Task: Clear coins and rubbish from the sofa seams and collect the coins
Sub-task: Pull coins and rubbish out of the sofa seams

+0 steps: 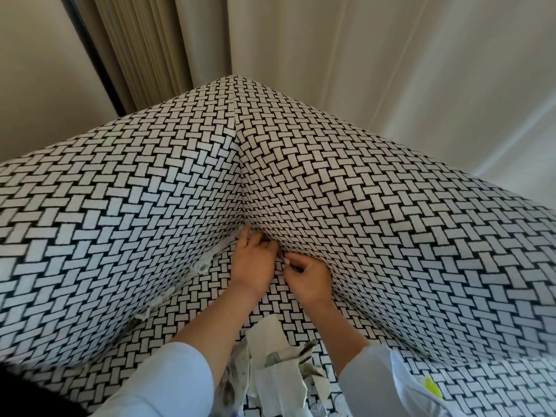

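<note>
Fingers of the right hand were curled tight, thumb & forefinger pinching a pale scrap at the seam where seat met backrest, near the sofa corner. Left hand sat just beside it. Its fingertips were dug into the same seam, so can't tell if they held anything or only pried the gap. No coin was visible in the crease; any there would've been deeper, hidden by fabric.

To do this step well, imo: left hand should press the backrest away & keep the gap wide, while the right draws the scrap out slowly along the seam, not straight up, since thin paper prob tears & leaves bits behind. Then run a flat finger down the opened crease, feeling for hard edges, i.e. coins.

More paper bits poked from the left-side seam, apart from both hands, likely next. The pulled scrap belongs w/ the rubbish pile on the seat between the forearms, coins kept separate.
</note>
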